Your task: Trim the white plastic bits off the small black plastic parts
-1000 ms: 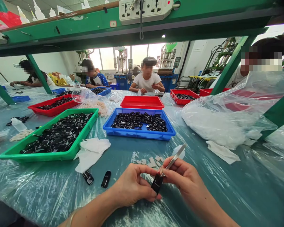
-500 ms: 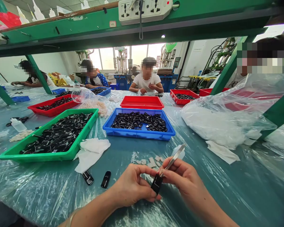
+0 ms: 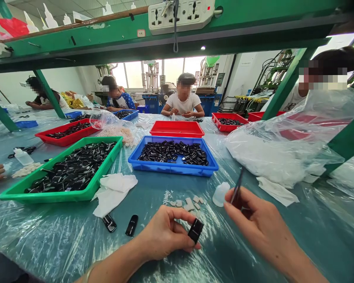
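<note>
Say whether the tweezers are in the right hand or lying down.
In the hand: the right hand pinches the tweezers, whose upper end sticks up out of its grip.

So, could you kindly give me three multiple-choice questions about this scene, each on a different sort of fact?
1. What stands directly beyond the blue tray?
A) a red tray
B) a yellow tray
C) a cardboard box

2. How many black parts lie loose in front of the green tray?
A) one
B) two
C) four

3. The tweezers in the right hand:
A) touch the black part in the left hand
B) are held up, clear of it
C) lie on the table

1: A, the red tray sits just past it.
2: B, exactly two lie there.
3: B, a gap separates them.
</note>
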`<action>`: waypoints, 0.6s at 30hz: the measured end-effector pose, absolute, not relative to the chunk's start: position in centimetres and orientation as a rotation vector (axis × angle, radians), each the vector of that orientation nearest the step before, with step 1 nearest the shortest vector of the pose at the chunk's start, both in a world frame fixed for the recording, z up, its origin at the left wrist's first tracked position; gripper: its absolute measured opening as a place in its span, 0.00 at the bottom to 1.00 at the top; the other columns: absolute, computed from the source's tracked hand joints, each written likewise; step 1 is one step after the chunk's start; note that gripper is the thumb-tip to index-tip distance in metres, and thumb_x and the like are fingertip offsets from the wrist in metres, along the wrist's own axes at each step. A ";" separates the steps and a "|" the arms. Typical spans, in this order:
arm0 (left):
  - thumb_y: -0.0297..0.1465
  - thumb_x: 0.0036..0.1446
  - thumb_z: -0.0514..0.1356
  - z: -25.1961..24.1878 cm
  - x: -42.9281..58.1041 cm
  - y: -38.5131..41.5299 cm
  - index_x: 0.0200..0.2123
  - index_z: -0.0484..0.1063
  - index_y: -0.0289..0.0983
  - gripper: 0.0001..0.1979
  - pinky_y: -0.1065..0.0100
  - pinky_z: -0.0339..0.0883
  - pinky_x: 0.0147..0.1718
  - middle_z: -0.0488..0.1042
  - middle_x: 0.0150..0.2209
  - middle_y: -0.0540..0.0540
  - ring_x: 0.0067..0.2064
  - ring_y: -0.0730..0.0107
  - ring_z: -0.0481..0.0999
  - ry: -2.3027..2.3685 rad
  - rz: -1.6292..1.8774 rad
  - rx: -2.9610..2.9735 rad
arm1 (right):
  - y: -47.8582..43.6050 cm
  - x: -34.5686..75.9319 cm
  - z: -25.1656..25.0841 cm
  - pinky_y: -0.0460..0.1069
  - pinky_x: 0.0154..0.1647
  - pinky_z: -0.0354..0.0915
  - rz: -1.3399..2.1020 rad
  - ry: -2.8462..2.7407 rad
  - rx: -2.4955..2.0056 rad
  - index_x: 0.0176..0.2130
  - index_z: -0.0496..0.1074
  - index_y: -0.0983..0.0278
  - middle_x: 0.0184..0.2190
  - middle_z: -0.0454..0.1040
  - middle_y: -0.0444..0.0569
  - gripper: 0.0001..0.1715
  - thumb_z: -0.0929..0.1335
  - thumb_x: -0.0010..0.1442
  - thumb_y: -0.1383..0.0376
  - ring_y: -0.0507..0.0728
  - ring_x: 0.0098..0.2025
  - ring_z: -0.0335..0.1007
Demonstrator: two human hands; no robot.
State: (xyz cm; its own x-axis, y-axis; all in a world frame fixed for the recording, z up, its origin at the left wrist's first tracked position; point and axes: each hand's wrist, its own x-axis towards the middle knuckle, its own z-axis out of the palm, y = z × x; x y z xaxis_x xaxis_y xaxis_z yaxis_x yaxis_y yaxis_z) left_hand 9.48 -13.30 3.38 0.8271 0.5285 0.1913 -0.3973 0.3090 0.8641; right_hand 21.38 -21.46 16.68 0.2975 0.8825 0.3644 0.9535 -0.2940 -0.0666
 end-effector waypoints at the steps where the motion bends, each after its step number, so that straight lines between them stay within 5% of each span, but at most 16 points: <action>1: 0.30 0.34 0.62 3.3 9.5 -13.3 0.40 0.66 0.33 0.24 0.73 0.69 0.42 0.69 0.22 0.51 0.27 0.84 0.71 0.131 0.616 1.097 | -21.5 21.5 16.6 0.28 0.20 0.40 -0.413 -1.734 -2.437 0.34 0.62 0.69 0.25 0.61 0.43 0.27 0.53 0.49 0.51 0.29 0.20 0.42; 5: 0.30 0.34 0.64 3.0 9.4 -13.2 0.40 0.66 0.33 0.25 0.74 0.70 0.43 0.69 0.22 0.51 0.27 0.84 0.72 0.106 0.621 1.101 | -21.2 22.4 14.8 0.36 0.20 0.23 -0.420 -1.801 -2.885 0.32 0.64 0.69 0.30 0.63 0.43 0.24 0.47 0.50 0.61 0.31 0.19 0.28; 10: 0.31 0.32 0.65 2.9 9.3 -13.1 0.35 0.67 0.31 0.22 0.80 0.71 0.37 0.67 0.50 0.44 0.30 0.85 0.73 0.001 0.684 1.092 | -20.9 22.8 13.4 0.40 0.26 0.19 -0.486 -1.673 -2.990 0.38 0.65 0.64 0.37 0.62 0.42 0.25 0.51 0.53 0.54 0.34 0.24 0.22; 13: 0.30 0.31 0.66 2.9 9.3 -13.1 0.34 0.68 0.30 0.21 0.84 0.68 0.33 0.65 0.51 0.45 0.33 0.80 0.75 -0.012 0.676 1.088 | -21.2 21.8 14.1 0.34 0.26 0.25 -0.430 -1.772 -2.806 0.42 0.62 0.62 0.38 0.61 0.41 0.24 0.52 0.53 0.53 0.31 0.25 0.27; 15: 0.30 0.31 0.66 2.9 9.3 -13.1 0.34 0.68 0.30 0.22 0.84 0.67 0.31 0.68 0.48 0.43 0.34 0.77 0.75 -0.009 0.664 1.076 | -21.5 20.9 14.6 0.26 0.29 0.36 -0.329 -2.007 -2.528 0.46 0.60 0.58 0.40 0.60 0.41 0.25 0.51 0.54 0.53 0.27 0.30 0.42; 18: 0.30 0.32 0.66 3.0 9.2 -13.2 0.37 0.67 0.30 0.24 0.82 0.68 0.31 0.73 0.34 0.45 0.32 0.74 0.75 0.005 0.635 1.048 | -21.8 20.1 14.6 0.22 0.36 0.46 -0.143 -2.220 -2.312 0.50 0.59 0.53 0.43 0.58 0.40 0.24 0.52 0.55 0.56 0.24 0.36 0.49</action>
